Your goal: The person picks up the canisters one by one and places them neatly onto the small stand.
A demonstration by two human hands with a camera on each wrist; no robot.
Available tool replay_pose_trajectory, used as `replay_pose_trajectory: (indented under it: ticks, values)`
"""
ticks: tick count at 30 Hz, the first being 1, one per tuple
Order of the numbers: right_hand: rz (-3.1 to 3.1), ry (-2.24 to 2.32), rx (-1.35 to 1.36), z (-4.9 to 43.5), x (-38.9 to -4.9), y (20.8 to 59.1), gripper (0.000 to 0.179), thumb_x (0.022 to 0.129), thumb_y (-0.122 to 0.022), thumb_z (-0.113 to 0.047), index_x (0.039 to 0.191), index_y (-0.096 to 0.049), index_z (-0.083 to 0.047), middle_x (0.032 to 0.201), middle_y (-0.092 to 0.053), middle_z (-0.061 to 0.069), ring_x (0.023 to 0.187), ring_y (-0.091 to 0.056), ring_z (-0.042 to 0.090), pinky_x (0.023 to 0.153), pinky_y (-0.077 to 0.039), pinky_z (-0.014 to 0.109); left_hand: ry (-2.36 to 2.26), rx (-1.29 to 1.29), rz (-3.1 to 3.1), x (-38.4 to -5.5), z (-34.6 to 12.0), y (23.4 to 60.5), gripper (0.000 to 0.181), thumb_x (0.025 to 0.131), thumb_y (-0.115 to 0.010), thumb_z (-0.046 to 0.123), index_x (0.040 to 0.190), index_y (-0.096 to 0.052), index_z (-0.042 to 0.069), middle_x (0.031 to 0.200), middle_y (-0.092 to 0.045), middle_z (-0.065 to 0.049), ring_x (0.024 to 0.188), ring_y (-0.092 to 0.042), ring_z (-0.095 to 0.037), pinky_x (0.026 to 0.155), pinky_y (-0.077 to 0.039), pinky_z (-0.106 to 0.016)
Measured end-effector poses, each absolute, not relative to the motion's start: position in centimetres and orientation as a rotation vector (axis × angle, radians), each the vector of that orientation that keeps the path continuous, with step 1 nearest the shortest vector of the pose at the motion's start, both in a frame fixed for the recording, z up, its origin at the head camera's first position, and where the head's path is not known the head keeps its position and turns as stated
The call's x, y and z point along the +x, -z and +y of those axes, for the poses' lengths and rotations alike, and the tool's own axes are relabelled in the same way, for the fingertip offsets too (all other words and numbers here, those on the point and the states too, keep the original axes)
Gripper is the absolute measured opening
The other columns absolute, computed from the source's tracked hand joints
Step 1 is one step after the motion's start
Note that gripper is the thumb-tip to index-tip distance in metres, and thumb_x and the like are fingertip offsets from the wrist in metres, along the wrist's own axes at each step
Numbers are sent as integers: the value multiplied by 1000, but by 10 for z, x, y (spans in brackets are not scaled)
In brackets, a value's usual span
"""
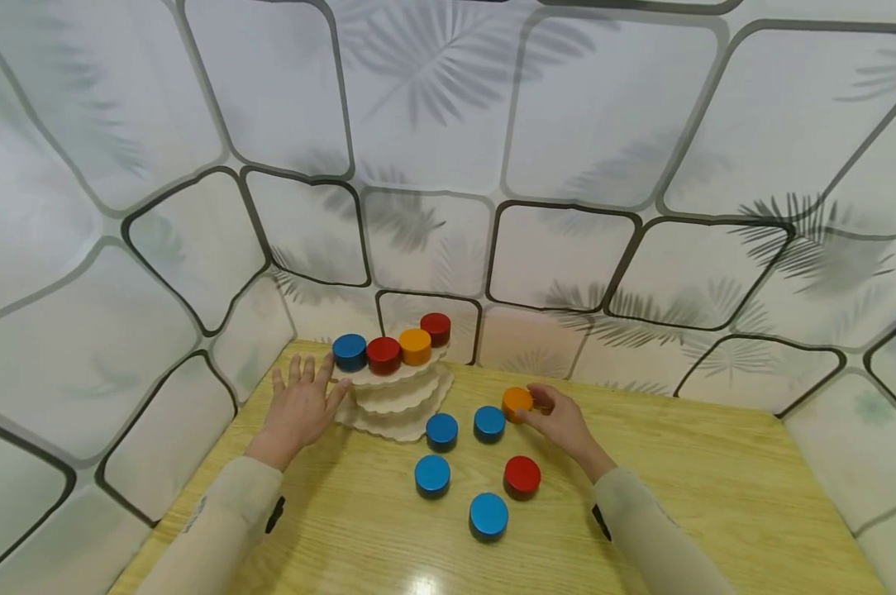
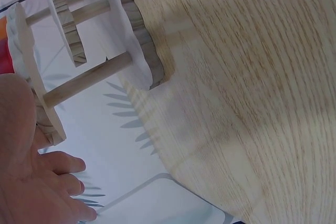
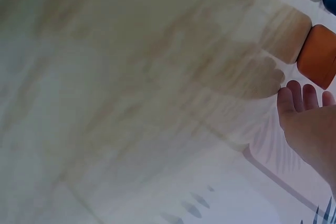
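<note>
My left hand [image 1: 297,406] is at the left end of a pale wooden tiered stand [image 1: 397,423], its fingers extended. In the left wrist view, the thumb [image 2: 18,114] overlaps the edge of the stand's top tier [image 2: 50,124]. That tier carries a blue cylinder [image 1: 350,353], two red cylinders [image 1: 384,355] and an orange cylinder [image 1: 416,347]. My right hand [image 1: 563,420] is beside another orange cylinder [image 1: 517,403] on the table, thumb at its front and fingers at its right. The right wrist view shows these fingers [image 3: 310,97] loosely extended next to the cylinder [image 3: 318,56].
On the wooden table [image 1: 686,479] stand several blue cylinders [image 1: 488,516] and a red cylinder [image 1: 522,477], between the two arms. Patterned white panels [image 1: 433,240] enclose the table at the back and both sides.
</note>
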State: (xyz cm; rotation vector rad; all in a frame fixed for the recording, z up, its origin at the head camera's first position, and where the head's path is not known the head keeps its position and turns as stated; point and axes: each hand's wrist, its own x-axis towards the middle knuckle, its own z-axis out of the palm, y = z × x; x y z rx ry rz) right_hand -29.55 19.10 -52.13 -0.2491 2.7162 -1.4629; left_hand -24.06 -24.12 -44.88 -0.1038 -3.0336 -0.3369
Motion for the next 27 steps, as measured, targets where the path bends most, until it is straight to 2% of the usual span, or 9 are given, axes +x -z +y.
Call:
replay_pose_trajectory:
  ticks: [8,27]
  values:
    - [2711,1452,-231,190,-296,523,66,96,-79,-24,150,-53,3,144,-63,24,129,-61,39,112,-49,54,326,-110,-3019,-241,-241,449,68,115,-35,46,165,-30,-1,162,-33,-40,155,-20,-61,121,-15,-80]
    - [2731,1403,-215,185,-295,523,65,96,-80,-22,149,-54,4,141,-65,25,124,-62,40,111,-50,56,335,-108,-3028,-240,-241,449,69,115,-34,46,165,-29,0,163,-31,-40,155,-18,-62,121,-15,-80]
